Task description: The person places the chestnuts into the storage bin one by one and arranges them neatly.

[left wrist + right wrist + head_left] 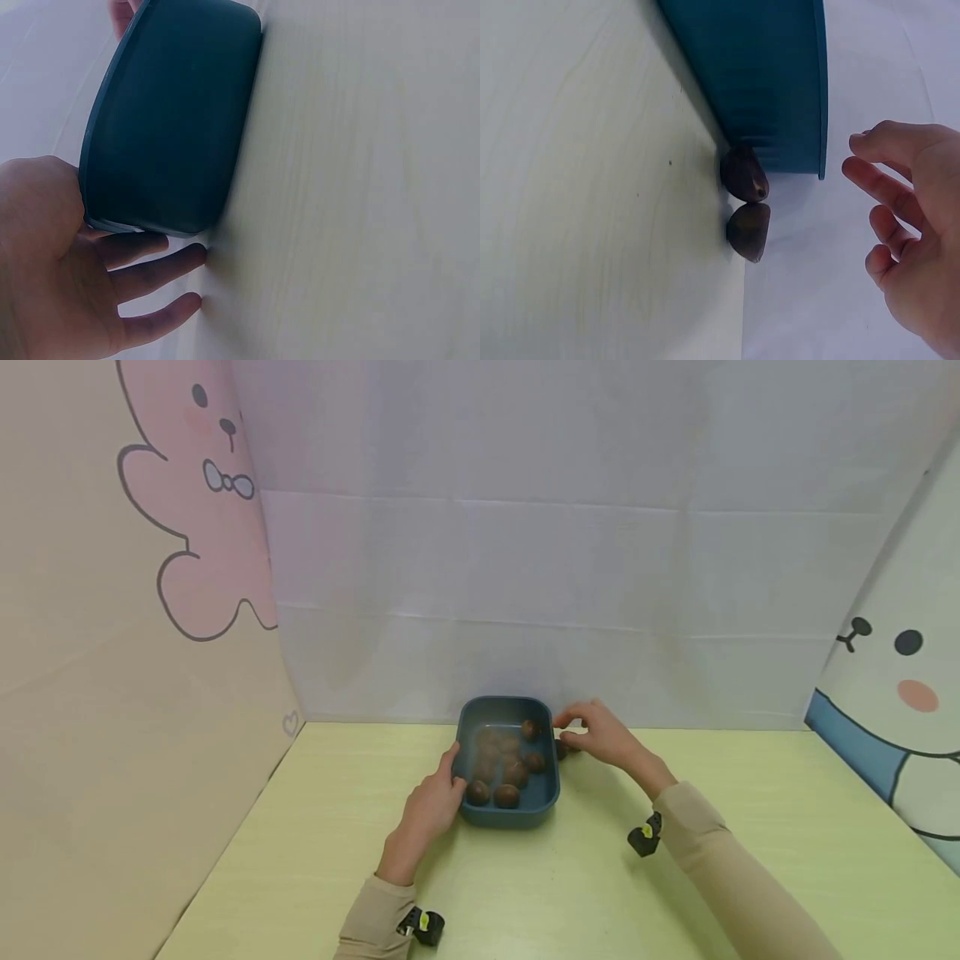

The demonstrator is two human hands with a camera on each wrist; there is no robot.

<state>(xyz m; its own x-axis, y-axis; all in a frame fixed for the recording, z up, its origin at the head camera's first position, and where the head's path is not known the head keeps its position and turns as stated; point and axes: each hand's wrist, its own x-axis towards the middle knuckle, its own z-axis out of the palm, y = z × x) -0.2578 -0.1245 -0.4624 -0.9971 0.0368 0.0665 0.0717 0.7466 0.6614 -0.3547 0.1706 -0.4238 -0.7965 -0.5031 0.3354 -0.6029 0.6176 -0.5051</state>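
A dark blue-green rectangular container (pixel 507 817) stands on the table near the back, holding several brown, rounded chestnuts (pixel 507 796). At its left side, my left hand (pixel 432 803) holds the wall, thumb over the rim; in the left wrist view the other fingers (pixel 154 276) spread outside, below the wall. Two dark brown chestnuts (pixel 747 231) lie side by side on the table, one against the container's right wall. Just above them hovers my right hand (pixel 606 737), its fingers loosely bent and nothing between them.
A pale yellow-green table (pixel 637 893) extends around the container. Close behind stands a white cloth backdrop (pixel 480 568). Side panels with cartoon animals (pixel 217 543) border the left and right. Each sleeve cuff carries a small black wrist camera (pixel 647 835).
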